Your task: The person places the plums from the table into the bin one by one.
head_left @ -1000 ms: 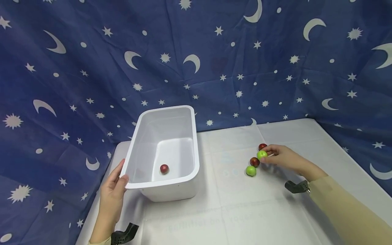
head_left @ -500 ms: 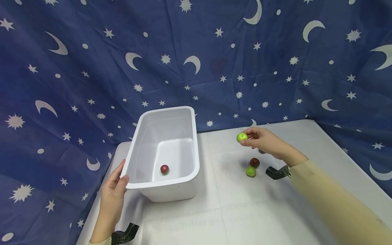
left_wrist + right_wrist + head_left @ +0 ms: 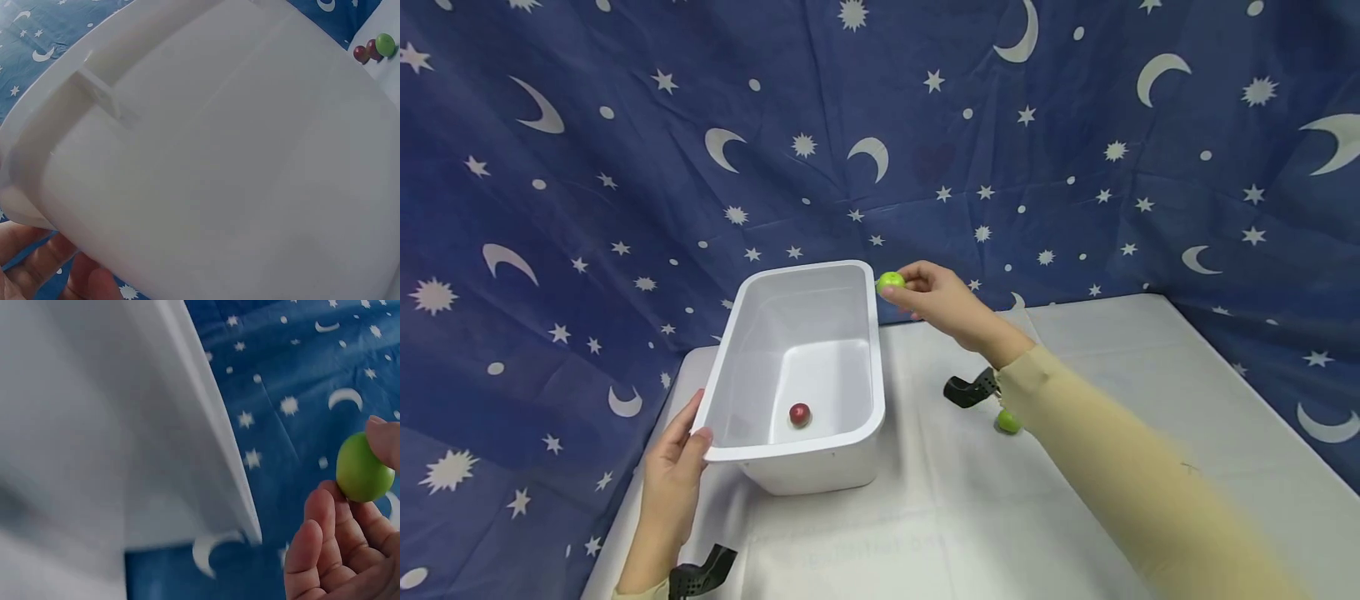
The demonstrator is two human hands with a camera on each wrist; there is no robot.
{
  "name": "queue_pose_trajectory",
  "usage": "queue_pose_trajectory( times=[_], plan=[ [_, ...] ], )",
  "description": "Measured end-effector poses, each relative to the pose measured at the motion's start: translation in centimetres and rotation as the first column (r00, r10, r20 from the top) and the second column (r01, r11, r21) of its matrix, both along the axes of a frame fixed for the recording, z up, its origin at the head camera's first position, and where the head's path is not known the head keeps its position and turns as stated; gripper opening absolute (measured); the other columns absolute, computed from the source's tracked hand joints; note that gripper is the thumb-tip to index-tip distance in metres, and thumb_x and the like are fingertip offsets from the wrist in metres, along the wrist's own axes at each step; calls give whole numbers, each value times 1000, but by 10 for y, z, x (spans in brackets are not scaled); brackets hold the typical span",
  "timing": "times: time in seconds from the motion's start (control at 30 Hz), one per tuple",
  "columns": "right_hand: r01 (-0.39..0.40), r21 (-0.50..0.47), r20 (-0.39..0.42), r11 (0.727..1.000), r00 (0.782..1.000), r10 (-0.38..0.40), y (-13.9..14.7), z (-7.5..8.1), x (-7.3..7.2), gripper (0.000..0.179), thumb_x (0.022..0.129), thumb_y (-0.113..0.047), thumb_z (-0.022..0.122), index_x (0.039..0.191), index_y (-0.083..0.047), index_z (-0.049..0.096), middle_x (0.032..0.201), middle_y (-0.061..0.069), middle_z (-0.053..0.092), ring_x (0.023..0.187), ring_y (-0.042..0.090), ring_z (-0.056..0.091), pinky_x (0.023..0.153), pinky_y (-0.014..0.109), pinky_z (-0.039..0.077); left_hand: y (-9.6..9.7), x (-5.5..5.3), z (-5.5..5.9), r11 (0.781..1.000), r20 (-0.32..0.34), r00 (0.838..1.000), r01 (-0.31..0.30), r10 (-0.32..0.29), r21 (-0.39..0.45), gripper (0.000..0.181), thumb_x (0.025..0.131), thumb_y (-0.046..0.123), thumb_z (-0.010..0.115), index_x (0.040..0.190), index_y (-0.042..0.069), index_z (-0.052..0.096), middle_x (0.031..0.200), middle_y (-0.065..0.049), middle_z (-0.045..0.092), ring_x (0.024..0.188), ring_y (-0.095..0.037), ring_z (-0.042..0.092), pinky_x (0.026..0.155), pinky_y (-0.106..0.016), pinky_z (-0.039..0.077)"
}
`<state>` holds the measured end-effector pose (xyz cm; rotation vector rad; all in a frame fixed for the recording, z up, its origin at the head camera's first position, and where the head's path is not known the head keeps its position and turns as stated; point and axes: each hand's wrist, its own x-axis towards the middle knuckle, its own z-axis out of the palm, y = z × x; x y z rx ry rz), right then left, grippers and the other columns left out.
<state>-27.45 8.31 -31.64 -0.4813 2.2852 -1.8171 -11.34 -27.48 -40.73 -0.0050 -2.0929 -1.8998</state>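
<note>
At the near left corner of a white plastic tub [image 3: 832,468], my left hand [image 3: 673,471] grips the rim, thumb on top and fingers outside. One small red apple [image 3: 800,415] lies on the tub's floor. My right hand [image 3: 947,304] pinches a small green apple [image 3: 891,283] between thumb and fingertips, just beside the tub's far right rim. The right wrist view shows this green apple [image 3: 364,469] between thumb and fingers, apart from the tub wall [image 3: 169,425]. In the left wrist view the tub's outside fills most of the picture, with my left fingers [image 3: 44,265] below.
Another green apple [image 3: 1008,422] is on the white tablecloth [image 3: 917,533], partly covered by my right sleeve [image 3: 1120,467]. Two red ones, hidden by that arm in the head view, show as red apples [image 3: 373,50] in the left wrist view. A blue star-and-moon curtain [image 3: 925,125] hangs behind.
My right hand has lifted the green apple from the group on the table and carried it left and up to the tub's right rim. My left hand stays on the rim.
</note>
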Motion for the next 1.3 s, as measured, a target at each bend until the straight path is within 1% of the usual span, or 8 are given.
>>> queue_pose_trajectory(
  times=[0.17,0.5,0.63,0.77,0.87,0.97,1.13,1.3],
  plan=[
    [-26,-40,-16,999,1000,26,-45,5,-6,48,87,-42,71,120,-10,56,109,7,63,97,25,62,84,40,50,-1,0,1,1000,-8,1000,0,0,1,46,101,8,47,147,12,42,150,-11,37,122,-15,49,86,-20,49],
    [-38,-46,-30,998,999,37,-106,-1,-4,43,87,-37,72,114,-7,58,101,6,64,88,24,61,72,33,51,-2,2,1,1000,-17,1000,-5,5,-19,46,101,6,46,147,10,43,148,-12,40,120,-14,51,86,-19,49],
    [-28,4,-8,1000,1000,28,-122,-8,-2,45,85,-39,74,113,-8,58,99,4,63,86,18,63,75,31,52,-1,2,1,1000,-30,1000,-4,4,-3,46,101,5,46,146,9,43,148,-12,41,120,-15,51,87,-20,48],
    [-41,104,-23,994,999,44,-131,-13,2,42,85,-38,74,109,-8,59,97,3,63,86,17,62,76,32,52,-1,1,1,1000,-30,1000,-1,1,2,46,101,5,46,146,7,42,148,-11,41,120,-16,51,87,-20,48],
    [-76,190,-42,979,995,85,-137,-16,4,37,85,-38,73,104,-9,60,95,3,63,86,16,61,75,32,51,-1,1,1,1000,-24,1000,-7,7,3,46,101,5,46,146,7,42,148,-11,41,121,-15,50,88,-20,48],
    [-107,241,-49,965,991,122,-142,-17,5,35,86,-37,73,101,-8,59,92,3,63,85,16,61,72,31,50,-1,1,2,1000,-22,1000,-13,13,5,46,101,5,46,146,8,43,148,-10,40,121,-15,50,88,-20,48],
    [-109,328,-53,938,990,134,-146,-17,8,34,84,-32,75,99,-6,60,88,3,63,81,16,59,69,29,49,-1,1,2,1000,-26,1000,-8,8,7,45,101,5,46,146,10,44,148,-10,41,122,-16,50,88,-20,48],
    [-155,456,-26,876,982,188,-146,-18,9,32,82,-31,78,98,-7,62,90,0,62,84,15,57,72,27,47,0,0,2,1000,-24,1000,-3,3,10,45,101,5,47,146,11,44,148,-10,41,122,-16,50,88,-20,48]
  ],
)
